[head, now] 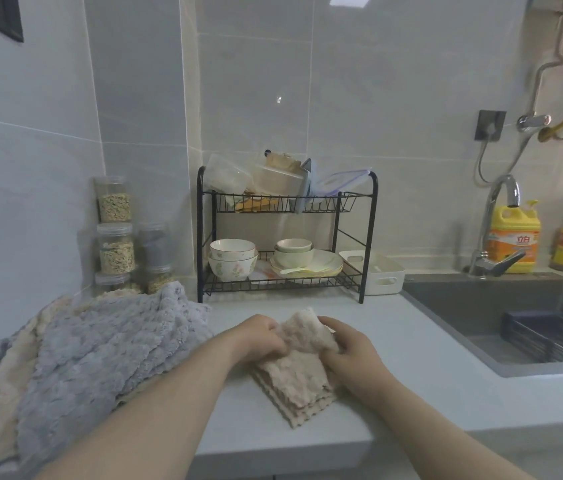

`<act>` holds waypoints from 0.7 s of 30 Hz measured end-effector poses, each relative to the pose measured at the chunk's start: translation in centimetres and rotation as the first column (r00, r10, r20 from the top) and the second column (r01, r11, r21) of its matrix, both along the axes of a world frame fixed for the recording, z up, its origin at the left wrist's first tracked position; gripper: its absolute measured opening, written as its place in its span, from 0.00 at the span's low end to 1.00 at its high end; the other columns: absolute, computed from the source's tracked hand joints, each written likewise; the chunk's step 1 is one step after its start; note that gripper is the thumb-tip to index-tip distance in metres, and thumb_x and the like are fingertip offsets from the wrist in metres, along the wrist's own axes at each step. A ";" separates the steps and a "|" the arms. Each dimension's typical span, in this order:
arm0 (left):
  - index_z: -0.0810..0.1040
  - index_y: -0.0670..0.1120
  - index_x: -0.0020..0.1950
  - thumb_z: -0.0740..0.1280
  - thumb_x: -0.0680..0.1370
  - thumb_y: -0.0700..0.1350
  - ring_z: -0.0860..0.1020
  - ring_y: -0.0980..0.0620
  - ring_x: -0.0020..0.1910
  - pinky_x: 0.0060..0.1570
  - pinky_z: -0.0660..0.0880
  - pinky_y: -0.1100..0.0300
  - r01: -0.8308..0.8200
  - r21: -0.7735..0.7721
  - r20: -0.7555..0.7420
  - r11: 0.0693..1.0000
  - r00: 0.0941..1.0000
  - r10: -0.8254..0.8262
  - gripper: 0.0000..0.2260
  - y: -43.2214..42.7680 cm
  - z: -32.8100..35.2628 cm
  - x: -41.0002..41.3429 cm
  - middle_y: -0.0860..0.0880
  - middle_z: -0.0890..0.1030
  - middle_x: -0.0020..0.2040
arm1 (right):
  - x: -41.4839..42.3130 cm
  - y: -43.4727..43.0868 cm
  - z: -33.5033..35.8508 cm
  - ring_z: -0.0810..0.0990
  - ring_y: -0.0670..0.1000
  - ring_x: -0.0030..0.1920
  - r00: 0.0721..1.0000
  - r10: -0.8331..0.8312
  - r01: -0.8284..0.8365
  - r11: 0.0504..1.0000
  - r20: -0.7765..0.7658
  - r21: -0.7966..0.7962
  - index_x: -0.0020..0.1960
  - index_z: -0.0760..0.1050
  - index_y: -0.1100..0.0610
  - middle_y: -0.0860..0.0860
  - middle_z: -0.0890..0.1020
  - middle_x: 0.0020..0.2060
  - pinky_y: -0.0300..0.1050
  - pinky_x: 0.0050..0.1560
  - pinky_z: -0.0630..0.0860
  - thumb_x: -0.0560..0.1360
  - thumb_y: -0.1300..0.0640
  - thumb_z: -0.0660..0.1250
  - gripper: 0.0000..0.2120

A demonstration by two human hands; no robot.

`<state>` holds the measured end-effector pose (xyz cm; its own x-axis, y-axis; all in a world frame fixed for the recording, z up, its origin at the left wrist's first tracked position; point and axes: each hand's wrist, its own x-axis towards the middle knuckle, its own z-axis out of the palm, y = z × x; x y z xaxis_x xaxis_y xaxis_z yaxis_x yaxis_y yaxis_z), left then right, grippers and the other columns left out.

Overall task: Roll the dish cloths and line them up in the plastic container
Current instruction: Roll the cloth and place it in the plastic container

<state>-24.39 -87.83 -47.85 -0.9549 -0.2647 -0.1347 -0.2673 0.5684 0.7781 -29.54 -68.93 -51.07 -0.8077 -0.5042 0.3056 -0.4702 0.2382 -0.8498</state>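
Rolling looks just begun on the surface point(422, 344) before the dish rack point(287, 237): left hand point(262, 336) and right hand point(349, 348) both pinch the beige dish cloth point(294, 375) by its rack-side end, fingers curled round it, so the next move is probably a tight, even roll away from the rack (the white plastic container point(377, 271) sits just right of the rack).

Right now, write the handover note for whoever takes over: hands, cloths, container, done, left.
Left hand and right hand both grip the far end of the beige cloth, roll barely begun.
Cloth pile lies at left; white plastic container stands beside the dish rack, no roll showing in it.
Done: nothing finished. Left: roll every cloth, line them up in the container.
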 end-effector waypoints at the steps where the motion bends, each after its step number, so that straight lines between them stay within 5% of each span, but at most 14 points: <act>1: 0.80 0.42 0.45 0.72 0.69 0.42 0.83 0.44 0.47 0.47 0.78 0.55 -0.009 0.091 -0.027 0.996 1.000 0.012 0.08 0.1 -0.3 -0.1 0.44 0.83 0.44 | -0.2 -0.1 0.0 0.83 0.44 0.42 0.995 -0.029 0.038 0.994 0.094 -0.098 0.59 0.71 0.43 0.46 0.83 0.47 0.41 0.41 0.79 0.73 0.61 0.68 0.20; 3: 0.79 0.41 0.49 0.68 0.75 0.35 0.83 0.43 0.42 0.44 0.79 0.51 -0.009 0.392 -0.128 0.920 0.990 0.064 0.04 0.2 -1.2 -0.1 0.41 0.84 0.45 | -0.7 -0.1 0.0 0.83 0.50 0.46 0.963 -0.061 0.118 0.971 0.262 -0.206 0.61 0.68 0.47 0.51 0.81 0.50 0.46 0.43 0.81 0.72 0.51 0.71 0.21; 6: 0.75 0.38 0.57 0.64 0.78 0.34 0.82 0.45 0.37 0.29 0.77 0.59 0.042 0.662 -0.261 0.748 0.949 0.178 0.09 1.1 -2.6 0.4 0.40 0.83 0.46 | -1.3 -0.1 -0.4 0.84 0.53 0.48 0.945 -0.007 0.093 0.964 0.326 -0.249 0.57 0.74 0.57 0.53 0.84 0.48 0.51 0.48 0.81 0.63 0.45 0.76 0.27; 10: 0.73 0.37 0.58 0.66 0.77 0.35 0.83 0.41 0.44 0.40 0.80 0.50 0.040 0.714 -0.338 0.699 0.894 0.293 0.10 1.7 -3.3 0.5 0.37 0.83 0.50 | -1.4 -0.2 -1.0 0.84 0.48 0.48 0.975 -0.040 0.095 0.964 0.220 -0.247 0.55 0.76 0.53 0.51 0.85 0.48 0.47 0.49 0.81 0.70 0.64 0.70 0.15; 14: 0.77 0.38 0.55 0.61 0.79 0.39 0.83 0.40 0.48 0.49 0.78 0.49 0.040 0.695 -0.345 0.718 0.895 0.283 0.09 2.2 -3.2 0.7 0.38 0.84 0.49 | -1.2 0.1 -0.6 0.82 0.39 0.47 0.992 -0.096 0.119 0.933 0.081 -0.340 0.56 0.76 0.47 0.45 0.84 0.47 0.32 0.44 0.76 0.74 0.68 0.64 0.19; 18: 0.77 0.39 0.52 0.60 0.80 0.37 0.83 0.42 0.45 0.48 0.78 0.49 -0.064 0.653 -0.313 0.755 0.885 0.346 0.07 1.7 -3.4 0.4 0.39 0.84 0.47 | -1.3 0.1 -0.7 0.84 0.50 0.47 0.968 0.012 0.062 0.956 0.251 -0.285 0.57 0.76 0.52 0.51 0.85 0.46 0.49 0.47 0.81 0.74 0.56 0.70 0.12; 21: 0.77 0.39 0.50 0.62 0.80 0.38 0.82 0.42 0.44 0.49 0.77 0.48 -0.088 0.685 -0.291 0.723 0.877 0.382 0.05 1.2 -3.4 0.4 0.40 0.84 0.45 | -1.7 0.0 -0.7 0.84 0.58 0.46 0.955 -0.003 0.080 0.965 0.298 -0.249 0.53 0.78 0.60 0.62 0.84 0.47 0.61 0.51 0.80 0.71 0.64 0.67 0.10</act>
<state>-23.98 -86.67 -51.29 -0.8779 -0.4788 0.0062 0.0825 -0.1384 0.9869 -31.19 -68.96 -51.72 -0.8992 -0.4047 0.1665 -0.1860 0.0090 -0.9825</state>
